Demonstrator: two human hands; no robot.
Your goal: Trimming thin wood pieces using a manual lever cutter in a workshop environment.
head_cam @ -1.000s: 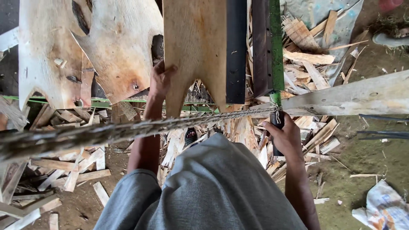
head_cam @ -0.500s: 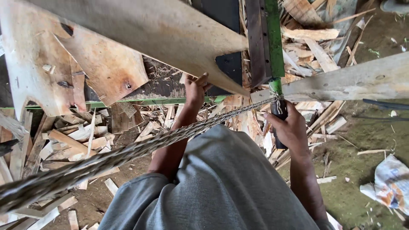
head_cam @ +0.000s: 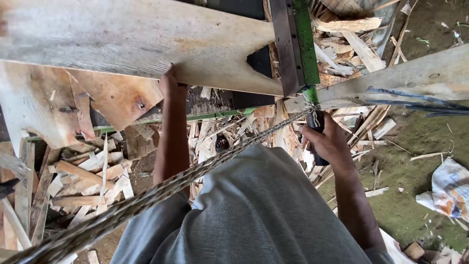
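Head view looks straight down past the person's grey shirt [head_cam: 254,215] onto a rough work area strewn with wood offcuts [head_cam: 83,181]. The left hand [head_cam: 171,83] reaches up and forward to the lower edge of a wide pale plank [head_cam: 132,41] that lies across the top of the frame; its fingers curl over that edge and look closed on it, though the fingertips are hidden behind the wood. The plank ends on the right in a notched cut just beside a dark upright post with a green strip [head_cam: 293,44]. The right hand [head_cam: 330,142] is wrapped tight around a dark handle [head_cam: 316,128] hanging below the green strip, where a twisted rope [head_cam: 161,190] is knotted; the rope runs taut from there diagonally down to the lower left, passing in front of the left forearm. A second pale beam [head_cam: 400,78] slants away to the right, and a crumpled sack [head_cam: 449,188] lies on the mossy ground.

Judging from the grips, the step in hand appears to be positioning the plank against the post while the handle steadies the frame. A further move would call for keeping the plank's edge level as it slides, with the left forearm kept clear of the taut rope.
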